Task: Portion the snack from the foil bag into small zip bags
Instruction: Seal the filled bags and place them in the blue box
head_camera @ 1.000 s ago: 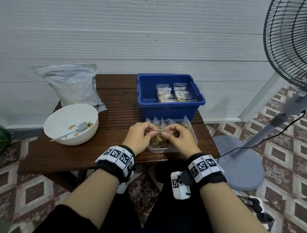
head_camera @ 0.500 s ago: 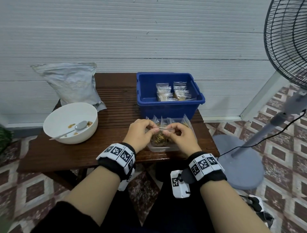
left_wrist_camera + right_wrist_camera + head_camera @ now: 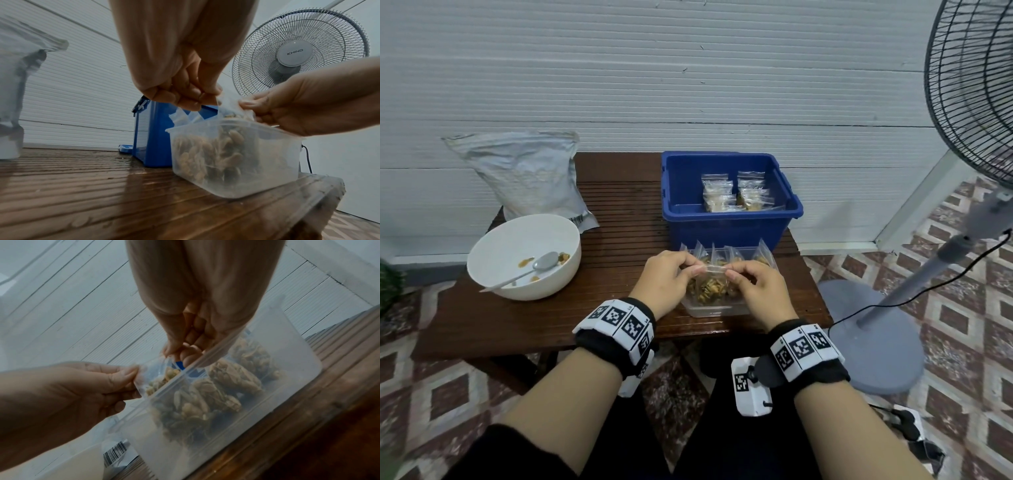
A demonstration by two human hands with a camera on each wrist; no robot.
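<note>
We hold a small clear plastic zip bag (image 3: 711, 284) of brown snack pieces upright over the translucent rectangular plastic tub (image 3: 717, 310), where other filled bags stand. Our left hand (image 3: 664, 279) pinches the bag's top strip at its left end between thumb and curled fingers; our right hand (image 3: 758, 286) pinches the right end the same way, so the strip is stretched between them. This looks like the sealing step. To do it well, we should keep the strip taut and level, press thumb against forefinger, and run the pinch along the whole zip so no gap remains, keeping snack pieces clear of the track. The crumpled silver foil bag (image 3: 527, 174) stands at the back left of the brown slatted table (image 3: 619, 212), behind the white bowl (image 3: 493, 253) with its spoon (image 3: 530, 270). Sealed bags lie in the blue plastic bin (image 3: 729, 226).
</note>
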